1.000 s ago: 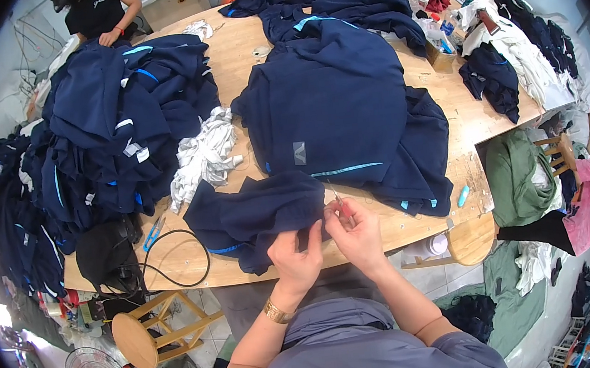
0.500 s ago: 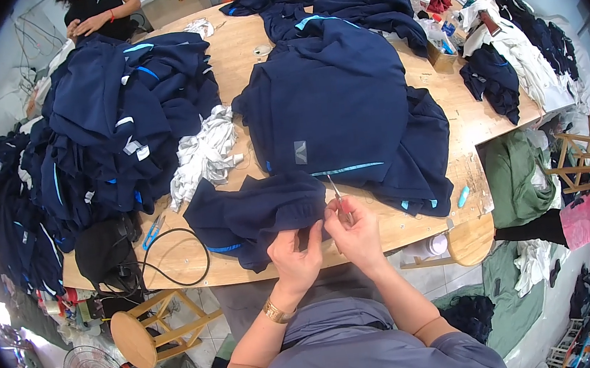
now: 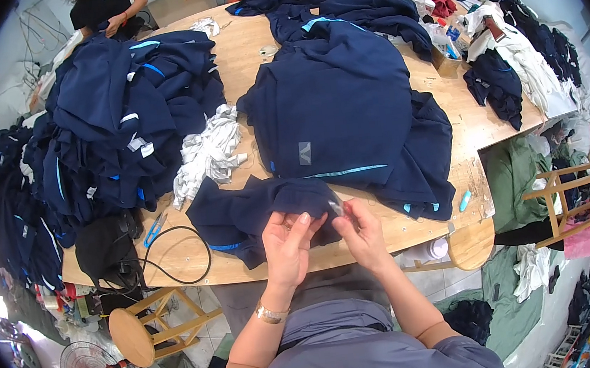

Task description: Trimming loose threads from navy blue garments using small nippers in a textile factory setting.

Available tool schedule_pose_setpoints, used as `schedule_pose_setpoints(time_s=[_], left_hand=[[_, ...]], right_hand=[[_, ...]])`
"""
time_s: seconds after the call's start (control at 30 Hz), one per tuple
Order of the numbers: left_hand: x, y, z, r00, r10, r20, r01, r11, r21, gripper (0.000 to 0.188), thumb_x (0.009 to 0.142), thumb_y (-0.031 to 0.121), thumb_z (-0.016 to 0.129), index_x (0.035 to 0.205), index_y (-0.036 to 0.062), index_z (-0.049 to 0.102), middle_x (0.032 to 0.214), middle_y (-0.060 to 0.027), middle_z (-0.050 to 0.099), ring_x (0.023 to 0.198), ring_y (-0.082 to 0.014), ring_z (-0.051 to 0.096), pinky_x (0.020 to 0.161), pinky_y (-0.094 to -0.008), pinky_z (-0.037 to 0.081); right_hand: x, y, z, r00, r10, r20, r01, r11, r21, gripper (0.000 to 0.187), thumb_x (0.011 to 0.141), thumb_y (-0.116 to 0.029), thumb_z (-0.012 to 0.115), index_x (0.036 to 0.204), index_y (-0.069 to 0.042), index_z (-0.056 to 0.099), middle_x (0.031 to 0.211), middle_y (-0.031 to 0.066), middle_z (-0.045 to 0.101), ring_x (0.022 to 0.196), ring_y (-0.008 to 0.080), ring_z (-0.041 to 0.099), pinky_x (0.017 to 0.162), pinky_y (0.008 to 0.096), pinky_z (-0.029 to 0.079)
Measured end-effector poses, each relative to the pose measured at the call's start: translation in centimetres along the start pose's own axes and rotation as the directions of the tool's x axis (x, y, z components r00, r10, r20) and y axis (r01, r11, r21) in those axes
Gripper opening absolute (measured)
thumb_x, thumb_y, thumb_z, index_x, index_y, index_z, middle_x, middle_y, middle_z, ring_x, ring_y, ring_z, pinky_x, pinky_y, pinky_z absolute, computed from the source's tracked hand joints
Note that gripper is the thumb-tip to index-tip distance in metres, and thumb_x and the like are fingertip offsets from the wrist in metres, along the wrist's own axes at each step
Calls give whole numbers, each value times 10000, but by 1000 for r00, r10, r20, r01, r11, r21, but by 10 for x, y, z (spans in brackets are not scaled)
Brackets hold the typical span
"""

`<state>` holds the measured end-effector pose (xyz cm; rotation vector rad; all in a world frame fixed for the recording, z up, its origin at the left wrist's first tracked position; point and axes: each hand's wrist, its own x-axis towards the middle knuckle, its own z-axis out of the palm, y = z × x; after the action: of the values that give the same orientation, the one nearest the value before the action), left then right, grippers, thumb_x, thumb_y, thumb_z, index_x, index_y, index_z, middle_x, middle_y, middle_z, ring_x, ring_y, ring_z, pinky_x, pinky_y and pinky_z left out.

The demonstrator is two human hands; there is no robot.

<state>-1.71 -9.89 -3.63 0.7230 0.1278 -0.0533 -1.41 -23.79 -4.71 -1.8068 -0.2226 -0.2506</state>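
Observation:
My left hand (image 3: 288, 248) pinches the near right edge of a dark navy garment (image 3: 254, 204) bunched at the table's front. Close beside it, my right hand (image 3: 362, 233) is closed around small metal thread snips (image 3: 336, 208), blurred and partly hidden by the fingers. The snips lie against the garment's right end; whether the blades touch cloth I cannot tell. Just beyond is a large stack of navy garments (image 3: 334, 108) with a light blue strip along its near edge.
A tall heap of navy garments (image 3: 95, 97) lies at left, with white cloth strips (image 3: 205, 154) beside it. Blue-handled snips (image 3: 154, 229), a black cable (image 3: 209, 254) and a light blue marker (image 3: 464, 201) rest near the front edge. Another person (image 3: 108, 9) stands at the far left.
My right hand has moved slightly right, and the snips' blades no longer point up and away. My left hand has turned more palm-up. The far person's hands have shifted.

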Motion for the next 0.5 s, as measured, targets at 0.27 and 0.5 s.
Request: schedule_pose_setpoints(time_s=[0.27, 0.5], left_hand=[[0, -3, -10, 998, 46, 48, -49, 997, 57, 218, 874, 19, 516, 1088, -10, 483, 980, -82, 578, 908, -164, 586, 875, -356, 486], [-2, -1, -2, 989, 145, 26, -147, 960, 238, 234, 837, -5, 583, 1058, -16, 507, 951, -69, 578, 858, -103, 558, 806, -234, 456]], right_hand=[[2, -2, -4, 988, -112, 102, 138, 942, -305, 269, 772, -270, 677, 800, -34, 550, 672, 88, 558, 534, 252, 554, 474, 321, 411], [6, -1, -6, 978, -187, 96, 210, 906, -367, 299, 755, -303, 687, 764, -40, 546, 651, 77, 548, 526, 253, 551, 464, 328, 405]])
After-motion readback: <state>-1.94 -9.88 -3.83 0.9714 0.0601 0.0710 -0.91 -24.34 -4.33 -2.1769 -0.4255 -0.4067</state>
